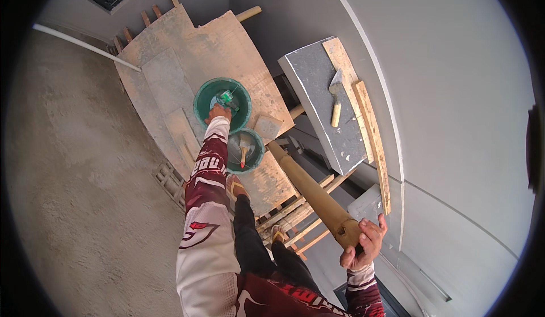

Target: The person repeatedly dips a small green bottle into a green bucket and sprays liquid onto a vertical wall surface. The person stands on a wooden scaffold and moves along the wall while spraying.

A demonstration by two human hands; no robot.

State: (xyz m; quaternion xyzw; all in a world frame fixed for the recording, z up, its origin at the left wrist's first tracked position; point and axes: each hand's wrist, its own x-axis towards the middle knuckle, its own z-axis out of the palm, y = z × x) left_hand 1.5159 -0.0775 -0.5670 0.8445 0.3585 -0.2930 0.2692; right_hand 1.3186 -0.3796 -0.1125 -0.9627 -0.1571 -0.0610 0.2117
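Note:
My left hand reaches over the near rim of a green bucket, its fingers curled against a clear and green plastic container inside. The fingertips are partly hidden. My right hand grips the top end of a thick bamboo pole, with the thumb on one side and the fingers around the other. A second, smaller bucket stands beside the first. In it are a brush with a red-tipped handle and some greyish material.
Both buckets stand on a plywood platform, beside a small grey block. A trowel lies with wooden strips on a grey-topped ledge by the wall. Timber slats are below my feet. Rough concrete floor spreads left.

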